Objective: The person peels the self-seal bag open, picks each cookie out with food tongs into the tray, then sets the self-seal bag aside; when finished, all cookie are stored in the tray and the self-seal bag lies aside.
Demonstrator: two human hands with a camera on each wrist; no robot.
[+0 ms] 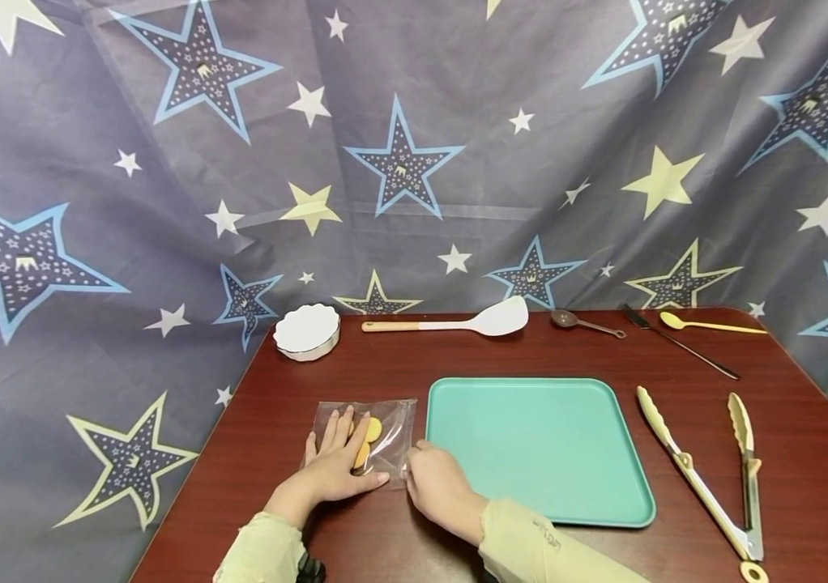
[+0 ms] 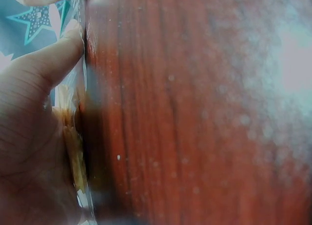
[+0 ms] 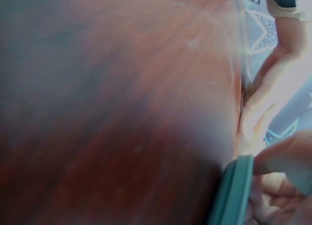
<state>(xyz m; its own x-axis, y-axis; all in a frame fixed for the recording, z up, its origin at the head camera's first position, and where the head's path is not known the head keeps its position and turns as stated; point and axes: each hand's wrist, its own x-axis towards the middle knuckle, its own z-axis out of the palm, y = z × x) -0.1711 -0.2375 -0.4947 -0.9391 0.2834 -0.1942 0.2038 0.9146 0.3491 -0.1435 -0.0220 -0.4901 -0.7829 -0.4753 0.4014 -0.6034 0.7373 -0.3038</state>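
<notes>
Clear bag (image 1: 387, 437) of yellow pieces (beside the teal tray (image 1: 538, 445)) lies on the bench (image 1: 458, 356); my left hand (image 1: 337, 465) presses it flat, fingers spread, while my right hand (image 1: 436, 482) pinches its edge.

— What can't be made out?

— The left hand (image 1: 337, 465) lies over the bag (image 1: 394, 421), hiding most of the yellow pieces (image 1: 373, 429) inside. The right hand (image 1: 437, 484) is at the bag's near corner, lower middle of the frame; its fingertips are hidden.

— The wrist views?

— Both are blurred. The table (image 2: 195, 112) is a red smear, and the tray (image 3: 234, 191) shows only an edge, cut off at the bottom. The tongs (image 1: 706, 478) seem clipped by the bottom edge at lower right.
</notes>
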